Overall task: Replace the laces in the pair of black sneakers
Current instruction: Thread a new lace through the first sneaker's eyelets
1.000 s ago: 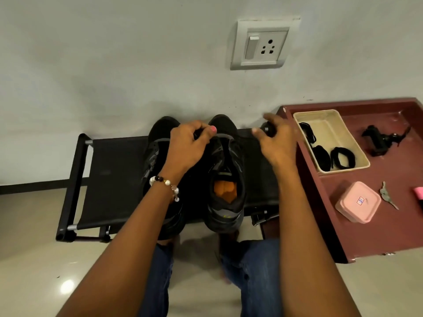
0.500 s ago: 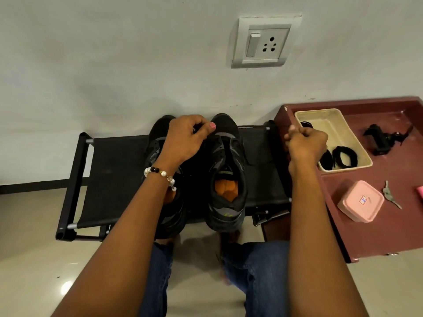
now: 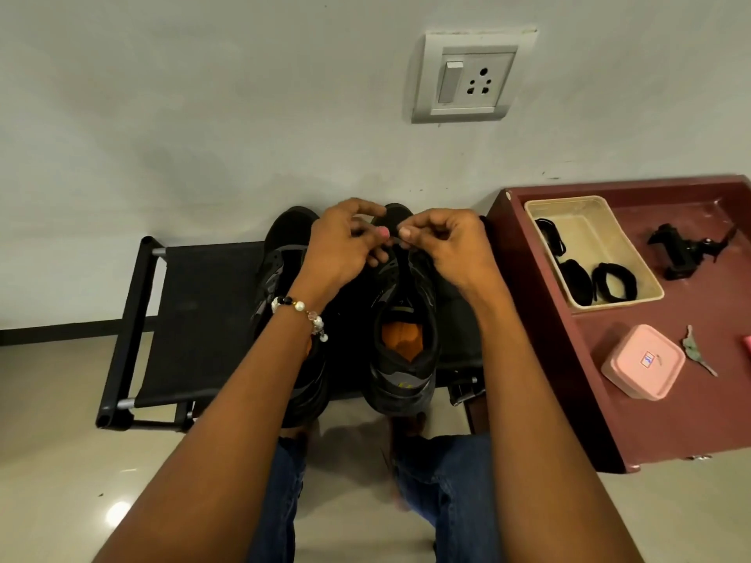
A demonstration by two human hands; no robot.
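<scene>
1. While the left hand hovers over the toe end of the shoes, the right hand has come back from the tan tray, where it was half a second ago, and now meets the left above the right sneaker.
2. Both hands have their fingers curled, and their fingertips nearly touch; the right hand appears to pinch a thin black lace that drops toward the shoe's tongue. Whether the left hand also grips the lace I cannot tell, since its fingers hide that spot.
3. Both sneakers stand side by side on the black fabric stool, toes toward the wall, near the stool's right edge. The left sneaker is largely covered by the left forearm.
4. My reading: the trip to the tray fetched a fresh lace, so the work has moved from reaching for it to threading it, beginning at the lowest eyelets of the right sneaker.
5. Black coils still lie in the tray at the far-left corner of the maroon desk; they are probably the remaining laces.
6. A pink box, a key and a black clamp also lie on the desk, well apart from the shoes.
</scene>
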